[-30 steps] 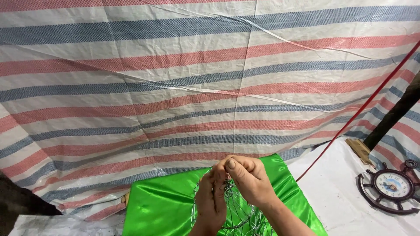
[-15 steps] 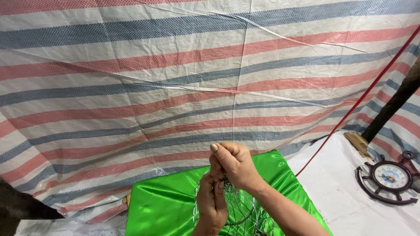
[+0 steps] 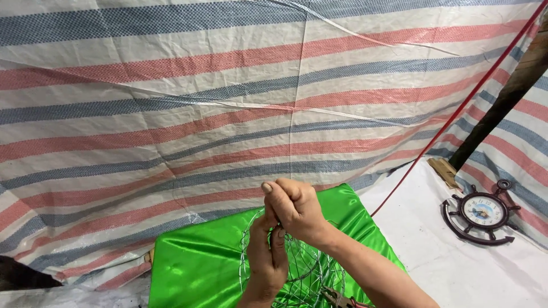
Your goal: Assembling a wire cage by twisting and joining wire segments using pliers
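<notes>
Two bare hands meet low in the head view, over a glossy green cloth [image 3: 200, 265] spread on the worktop. Right hand [image 3: 294, 208]: curled into a loose fist, thumb up, fingers pressed together and pinching thin silver wire at the top of a wire mesh frame [image 3: 302, 271]. Left hand [image 3: 267, 256]: just below and touching the right, fingers straight and close together, pointing up, pressed against the same wire strands; whether it truly grips them or only steadies them, cannot tell.

Wire mesh frame: an open weave of fine shiny wire, rising from the green cloth up into both hands, partly hidden behind the wrists. Its lower part rests on or just above the cloth near the bottom edge of the view.

Pliers [image 3: 338, 298] with reddish handles lie on the cloth just beside the right forearm, near the base of the wire.

Backdrop: a striped tarpaulin [image 3: 228, 114] in red, blue-grey and white, hanging close behind the worktop. A red cord [image 3: 451, 117] runs diagonally from upper right down toward the cloth's right corner. A dark pole [image 3: 502, 102] leans at far right. A ship's-wheel clock [image 3: 480, 212], dark rim and pale face, lies flat on white sheeting [image 3: 434, 256] to the right, well apart from the hands.
</notes>
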